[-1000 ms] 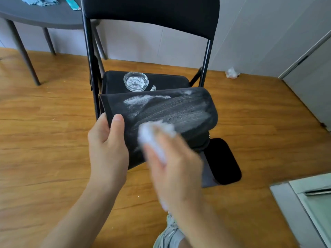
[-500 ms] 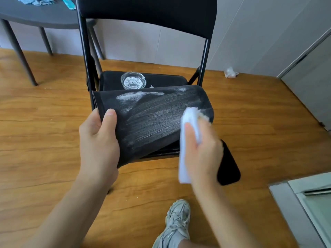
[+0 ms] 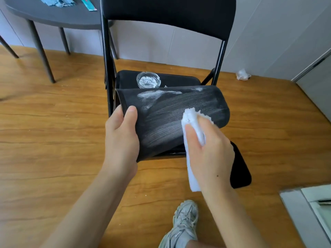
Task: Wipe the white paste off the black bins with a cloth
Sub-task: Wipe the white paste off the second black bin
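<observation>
One black bin [image 3: 172, 111], lying on its side and smeared with white paste [image 3: 161, 126], is held over a black folding chair [image 3: 168, 17]. The left hand [image 3: 121, 138] grips the bin's near edge, fingers curled around it. The right hand [image 3: 209, 153] holds one white cloth [image 3: 192, 122], fingers wrapped over it, pressed on the bin's side. One glass dish [image 3: 148, 80] sits on the seat; one black lid [image 3: 240, 169] lies on the floor. Half a second ago, the cloth was nearer the bin's right end.
</observation>
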The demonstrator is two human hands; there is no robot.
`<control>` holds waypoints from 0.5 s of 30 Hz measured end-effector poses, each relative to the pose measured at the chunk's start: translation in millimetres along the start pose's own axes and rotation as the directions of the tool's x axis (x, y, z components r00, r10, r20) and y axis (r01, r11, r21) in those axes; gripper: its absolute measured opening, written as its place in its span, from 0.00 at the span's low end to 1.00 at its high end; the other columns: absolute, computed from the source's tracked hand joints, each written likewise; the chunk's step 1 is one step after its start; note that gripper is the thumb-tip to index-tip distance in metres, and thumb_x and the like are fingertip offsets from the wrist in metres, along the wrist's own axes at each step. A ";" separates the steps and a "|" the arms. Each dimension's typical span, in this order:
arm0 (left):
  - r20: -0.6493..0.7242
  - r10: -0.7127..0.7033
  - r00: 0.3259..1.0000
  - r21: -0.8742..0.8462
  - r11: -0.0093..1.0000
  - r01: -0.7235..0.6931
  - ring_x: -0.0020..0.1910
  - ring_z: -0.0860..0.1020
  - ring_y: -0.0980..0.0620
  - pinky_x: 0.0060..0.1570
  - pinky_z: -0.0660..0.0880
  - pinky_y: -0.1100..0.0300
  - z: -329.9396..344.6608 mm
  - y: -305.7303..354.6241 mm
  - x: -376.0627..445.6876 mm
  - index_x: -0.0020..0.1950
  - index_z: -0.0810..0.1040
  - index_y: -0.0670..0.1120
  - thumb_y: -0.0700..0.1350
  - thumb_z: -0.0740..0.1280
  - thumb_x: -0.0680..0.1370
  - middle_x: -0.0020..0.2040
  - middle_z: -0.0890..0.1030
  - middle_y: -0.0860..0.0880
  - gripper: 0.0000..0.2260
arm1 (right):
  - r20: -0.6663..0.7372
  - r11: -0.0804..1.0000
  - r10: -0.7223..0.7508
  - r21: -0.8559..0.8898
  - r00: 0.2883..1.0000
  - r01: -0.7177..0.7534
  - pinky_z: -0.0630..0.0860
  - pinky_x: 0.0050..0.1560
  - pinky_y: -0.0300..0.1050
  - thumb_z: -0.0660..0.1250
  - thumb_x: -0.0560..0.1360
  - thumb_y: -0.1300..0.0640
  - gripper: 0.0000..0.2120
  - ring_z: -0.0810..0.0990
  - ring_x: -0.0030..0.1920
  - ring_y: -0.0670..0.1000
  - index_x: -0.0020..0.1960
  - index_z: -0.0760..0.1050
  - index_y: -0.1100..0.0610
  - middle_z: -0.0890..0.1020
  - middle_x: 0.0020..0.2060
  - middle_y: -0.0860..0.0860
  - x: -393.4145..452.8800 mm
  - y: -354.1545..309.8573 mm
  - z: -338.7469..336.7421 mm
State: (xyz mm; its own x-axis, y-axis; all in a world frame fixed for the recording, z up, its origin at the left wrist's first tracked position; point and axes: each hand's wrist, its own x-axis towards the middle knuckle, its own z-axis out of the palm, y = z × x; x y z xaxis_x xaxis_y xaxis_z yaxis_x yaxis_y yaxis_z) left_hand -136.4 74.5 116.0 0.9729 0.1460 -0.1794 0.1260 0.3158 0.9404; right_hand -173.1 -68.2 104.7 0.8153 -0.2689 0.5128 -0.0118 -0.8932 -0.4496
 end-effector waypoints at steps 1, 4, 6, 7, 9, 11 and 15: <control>0.001 0.010 1.000 -0.002 1.000 -0.010 0.49 0.82 0.49 0.55 0.78 0.44 1.2 -0.1 -0.1 0.41 0.82 0.55 0.45 0.57 0.84 0.43 0.84 0.54 0.18 | 0.054 0.997 -0.073 0.014 0.996 0.073 0.69 0.27 0.39 0.58 0.78 0.45 0.14 0.78 0.34 0.50 0.54 0.78 0.49 0.78 0.36 0.46 -3.3 -11.3 0.6; -0.001 0.023 1.000 -0.020 1.000 -0.023 0.37 0.69 0.43 0.37 0.71 0.52 -2.6 -1.1 1.4 0.41 0.70 0.39 0.46 0.57 0.84 0.37 0.71 0.43 0.15 | 0.208 0.953 -0.298 0.118 0.932 0.279 0.75 0.30 0.43 0.58 0.79 0.46 0.14 0.79 0.37 0.48 0.60 0.77 0.48 0.80 0.41 0.46 -24.7 -48.9 6.2; 0.009 0.028 1.000 0.000 1.000 -0.028 0.37 0.66 0.45 0.36 0.67 0.52 -8.5 -4.2 0.5 0.41 0.67 0.37 0.45 0.57 0.84 0.36 0.68 0.44 0.15 | 0.217 0.944 -0.331 0.083 0.918 0.320 0.74 0.27 0.44 0.58 0.79 0.45 0.14 0.78 0.33 0.48 0.58 0.78 0.48 0.78 0.37 0.46 -15.9 -54.0 5.1; 0.024 0.046 0.999 0.017 0.999 -0.047 0.37 0.69 0.46 0.36 0.69 0.52 -10.3 -4.5 -0.6 0.40 0.69 0.39 0.44 0.57 0.84 0.35 0.70 0.44 0.15 | 0.216 0.945 -0.326 0.055 0.920 0.322 0.74 0.26 0.45 0.58 0.79 0.45 0.14 0.77 0.31 0.49 0.57 0.78 0.48 0.77 0.36 0.46 -5.6 -52.7 4.8; 0.065 0.088 0.994 0.056 0.994 -0.091 0.37 0.75 0.48 0.38 0.73 0.53 -10.3 -5.3 -5.7 0.41 0.75 0.44 0.43 0.56 0.84 0.35 0.78 0.46 0.14 | 0.208 0.941 -0.330 -0.001 0.921 0.338 0.74 0.27 0.45 0.58 0.78 0.45 0.13 0.77 0.31 0.51 0.52 0.79 0.49 0.77 0.35 0.46 21.2 -52.2 5.0; 0.103 0.106 0.989 0.073 0.991 -0.114 0.40 0.77 0.40 0.40 0.76 0.46 -10.2 -7.8 -8.1 0.47 0.77 0.40 0.43 0.56 0.84 0.41 0.80 0.38 0.12 | 0.191 0.940 -0.321 -0.056 0.928 0.337 0.70 0.28 0.42 0.59 0.78 0.47 0.12 0.75 0.31 0.51 0.46 0.77 0.51 0.75 0.32 0.46 52.2 -60.2 13.1; 0.044 0.114 0.993 0.092 0.989 -0.118 0.37 0.72 0.39 0.38 0.71 0.45 -13.4 -8.3 1.1 0.47 0.70 0.35 0.47 0.58 0.81 0.38 0.74 0.36 0.14 | 0.257 0.928 -0.310 -0.126 0.916 0.349 0.65 0.30 0.44 0.57 0.80 0.49 0.12 0.75 0.34 0.53 0.43 0.73 0.53 0.71 0.33 0.46 74.0 -81.9 30.7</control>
State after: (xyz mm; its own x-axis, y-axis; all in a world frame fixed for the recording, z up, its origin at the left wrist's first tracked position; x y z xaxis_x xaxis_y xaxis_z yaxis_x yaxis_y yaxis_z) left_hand -139.0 84.6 104.1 0.9885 0.1393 -0.0582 0.0281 0.2093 0.9775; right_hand -94.0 -3.9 157.0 0.8988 0.1230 0.4208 0.2009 -0.9687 -0.1460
